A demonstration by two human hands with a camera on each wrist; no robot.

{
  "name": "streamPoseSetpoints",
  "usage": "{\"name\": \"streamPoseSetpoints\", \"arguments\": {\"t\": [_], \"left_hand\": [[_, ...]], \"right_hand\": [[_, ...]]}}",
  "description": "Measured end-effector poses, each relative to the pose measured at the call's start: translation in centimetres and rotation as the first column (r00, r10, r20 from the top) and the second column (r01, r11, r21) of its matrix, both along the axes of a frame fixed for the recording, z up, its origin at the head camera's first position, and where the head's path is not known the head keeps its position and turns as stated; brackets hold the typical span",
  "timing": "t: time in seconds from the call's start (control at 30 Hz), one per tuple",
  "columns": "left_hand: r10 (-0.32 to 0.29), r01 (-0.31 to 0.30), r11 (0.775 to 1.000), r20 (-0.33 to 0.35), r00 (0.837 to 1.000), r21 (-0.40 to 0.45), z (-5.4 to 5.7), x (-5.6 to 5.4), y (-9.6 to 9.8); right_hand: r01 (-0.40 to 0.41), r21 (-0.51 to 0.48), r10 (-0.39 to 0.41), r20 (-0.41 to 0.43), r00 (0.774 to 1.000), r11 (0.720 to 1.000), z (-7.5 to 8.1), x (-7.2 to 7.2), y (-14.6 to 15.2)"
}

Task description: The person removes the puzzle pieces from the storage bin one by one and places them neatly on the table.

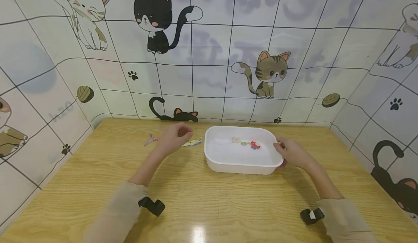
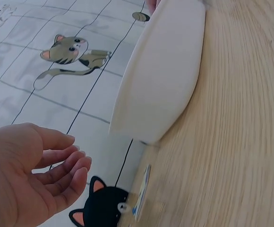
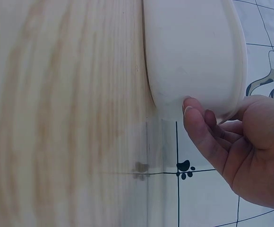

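Note:
A white plastic tray [image 1: 243, 168] stands on the wooden table. My right hand [image 1: 295, 154] grips its right end, thumb over the rim and fingertips [image 3: 196, 118] against the outer wall. Left of the tray, my left hand [image 1: 174, 137] hovers with loosely curled fingers, and its palm [image 2: 19, 184] holds nothing. Below it lies a flat yellow piece with a blue edge [image 1: 193, 142], partly covered by the hand in the head view. Further left is a thin purple and pink piece [image 1: 150, 140]. Inside the tray lie a red and blue piece [image 1: 255, 145], a small green piece [image 1: 244, 143] and a pale beige piece [image 1: 236, 140].
A wall sheet with printed cats [image 1: 160, 14] and grid lines rises behind the table and along both sides. The wooden tabletop [image 1: 209, 199] stretches in front of the tray. Black camera mounts [image 1: 151, 206] sit on both sleeves.

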State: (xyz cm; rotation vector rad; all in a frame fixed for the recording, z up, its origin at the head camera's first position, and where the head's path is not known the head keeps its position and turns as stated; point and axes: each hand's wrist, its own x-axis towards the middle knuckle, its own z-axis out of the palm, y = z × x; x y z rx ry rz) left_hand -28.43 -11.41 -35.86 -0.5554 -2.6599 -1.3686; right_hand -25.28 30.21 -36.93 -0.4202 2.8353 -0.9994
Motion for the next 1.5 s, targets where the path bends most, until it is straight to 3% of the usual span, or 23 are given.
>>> {"name": "streamPoseSetpoints", "arguments": {"t": [0.5, 0.83, 1.03, 1.2, 1.5], "left_hand": [[-0.132, 0.132, 0.991, 0.011, 0.991, 0.024, -0.1, 0.0, 6.0], [-0.161, 0.161, 0.987, 0.009, 0.987, -0.004, -0.5, -0.3, 9.3], [-0.122, 0.123, 0.992, 0.023, 0.992, -0.034, -0.9, -1.0, 10.9], [-0.081, 0.085, 0.995, 0.072, 0.994, -0.048, -0.9, -1.4, 11.9], [-0.012, 0.040, 0.974, 0.123, 0.992, -0.222, -0.9, -2.7, 13.7]], "right_hand": [[-0.001, -0.011, 0.001, -0.004, 1.000, 1.000, -0.1, -0.1, 0.1], [0.005, 0.000, -0.005, 0.001, 1.000, 1.000, 0.0, 0.0, 0.0], [0.006, 0.016, -0.006, -0.003, 1.000, 1.000, 0.0, 0.0, -0.1], [-0.001, 0.004, 0.001, -0.004, 1.000, 1.000, 0.0, -0.1, -0.1], [-0.003, -0.005, 0.003, 0.001, 1.000, 1.000, -0.1, -0.2, 0.1]]}}
